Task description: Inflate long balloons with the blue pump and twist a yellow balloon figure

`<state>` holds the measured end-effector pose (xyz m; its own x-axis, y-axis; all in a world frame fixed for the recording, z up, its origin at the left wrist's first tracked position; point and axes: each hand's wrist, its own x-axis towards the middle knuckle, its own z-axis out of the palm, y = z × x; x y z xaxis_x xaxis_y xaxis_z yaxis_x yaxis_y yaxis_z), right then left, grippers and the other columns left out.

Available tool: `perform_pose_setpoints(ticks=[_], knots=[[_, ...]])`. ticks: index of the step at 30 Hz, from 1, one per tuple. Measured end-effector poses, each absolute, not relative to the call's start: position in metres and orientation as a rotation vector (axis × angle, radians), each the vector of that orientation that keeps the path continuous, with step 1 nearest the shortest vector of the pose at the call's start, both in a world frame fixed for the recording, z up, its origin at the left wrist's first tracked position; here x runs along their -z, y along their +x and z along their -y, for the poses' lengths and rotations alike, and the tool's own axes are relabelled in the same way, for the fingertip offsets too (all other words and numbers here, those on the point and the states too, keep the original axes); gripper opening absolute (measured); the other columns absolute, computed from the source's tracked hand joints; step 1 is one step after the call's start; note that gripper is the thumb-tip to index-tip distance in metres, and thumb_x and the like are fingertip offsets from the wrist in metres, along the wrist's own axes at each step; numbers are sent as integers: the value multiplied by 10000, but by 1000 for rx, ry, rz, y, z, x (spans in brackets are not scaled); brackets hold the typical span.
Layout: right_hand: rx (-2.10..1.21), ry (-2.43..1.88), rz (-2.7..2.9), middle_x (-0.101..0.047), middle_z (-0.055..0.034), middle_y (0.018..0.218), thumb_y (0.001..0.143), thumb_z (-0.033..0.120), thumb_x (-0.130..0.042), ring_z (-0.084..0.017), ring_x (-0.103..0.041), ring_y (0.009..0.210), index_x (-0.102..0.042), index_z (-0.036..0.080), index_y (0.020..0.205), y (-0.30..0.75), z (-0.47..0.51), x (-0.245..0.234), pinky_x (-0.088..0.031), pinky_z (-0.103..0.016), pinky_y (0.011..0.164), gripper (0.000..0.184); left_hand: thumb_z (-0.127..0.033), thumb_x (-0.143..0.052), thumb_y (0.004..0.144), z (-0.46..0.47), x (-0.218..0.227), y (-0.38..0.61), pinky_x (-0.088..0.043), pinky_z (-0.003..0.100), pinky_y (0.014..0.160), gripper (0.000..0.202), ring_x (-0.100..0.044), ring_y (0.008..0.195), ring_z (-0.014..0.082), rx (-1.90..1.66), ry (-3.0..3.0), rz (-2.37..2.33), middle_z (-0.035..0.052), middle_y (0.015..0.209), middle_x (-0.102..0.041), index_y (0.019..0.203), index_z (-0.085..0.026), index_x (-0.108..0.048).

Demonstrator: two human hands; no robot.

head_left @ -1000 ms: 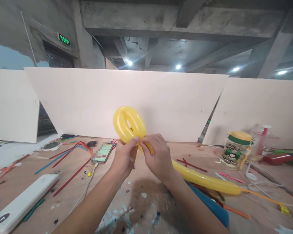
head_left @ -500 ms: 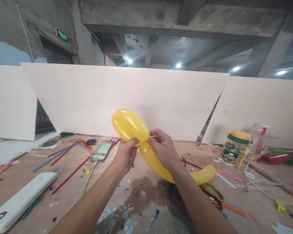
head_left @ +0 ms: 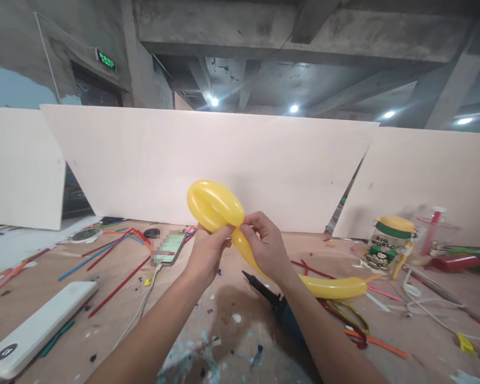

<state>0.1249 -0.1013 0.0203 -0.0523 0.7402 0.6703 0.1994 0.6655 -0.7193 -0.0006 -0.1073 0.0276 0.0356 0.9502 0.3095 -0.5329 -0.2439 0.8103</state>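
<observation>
A long yellow modelling balloon (head_left: 214,205) is folded into a loop above my hands, pinched narrow where the loop ends. My left hand (head_left: 208,250) grips the loop's base with thumb and fingers. Close beside it, my right hand (head_left: 266,242) pinches the balloon at the same narrow spot. From there the balloon's tail runs behind my right wrist and out to the right, ending in a thin uninflated tip. Under my right forearm lies a balloon pump (head_left: 266,290) with a black nozzle, its blue body partly hidden.
A white power bank (head_left: 40,325) lies at left, near a cabled phone (head_left: 172,248) and uninflated red and blue balloons (head_left: 120,285). At right stand a lidded jar (head_left: 390,242) and a red-and-green object (head_left: 460,261). White boards (head_left: 224,154) wall off the back.
The balloon's tail has swung up and straightened to the right, uncovering the pump nozzle. Both hands keep their grip and have shifted only slightly.
</observation>
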Motion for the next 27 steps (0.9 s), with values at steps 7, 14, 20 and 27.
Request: perform_pose_setpoints(ticks=[7,14,20,27], knots=[[-296,-706,1578,-668,-19,1020,863,202,-523,-156,-585,844,-534,223,844,127,102,-21,-406,-286,688,30,-121,-766,524,93,-22,-4,-349,205,501,442,-507,590,85,-1631,920,-689,-36,750,-577,855,-195,-483],[49,-743,1630,-690,-31,952,840,135,-532,-177,-613,892,-573,228,840,127,103,-20,-458,-315,728,102,-143,-711,671,100,-16,-1,-461,316,826,387,-601,960,190,-1522,1221,-462,63,1098,-635,1035,-193,-588],[97,-752,1669,-690,-21,899,853,143,-516,-176,-614,840,-584,231,870,125,107,-20,-475,-324,734,113,-229,-710,732,99,-14,0,-433,358,904,296,-600,1024,225,-1580,1200,-444,102,1073,-666,1001,-163,-607],[66,-707,1567,-615,-44,886,874,136,-465,-162,-584,826,-535,212,868,118,111,-25,-488,-315,746,103,-210,-752,673,101,-20,5,-467,310,824,292,-652,839,172,-1688,1037,-363,39,866,-702,916,-167,-596]])
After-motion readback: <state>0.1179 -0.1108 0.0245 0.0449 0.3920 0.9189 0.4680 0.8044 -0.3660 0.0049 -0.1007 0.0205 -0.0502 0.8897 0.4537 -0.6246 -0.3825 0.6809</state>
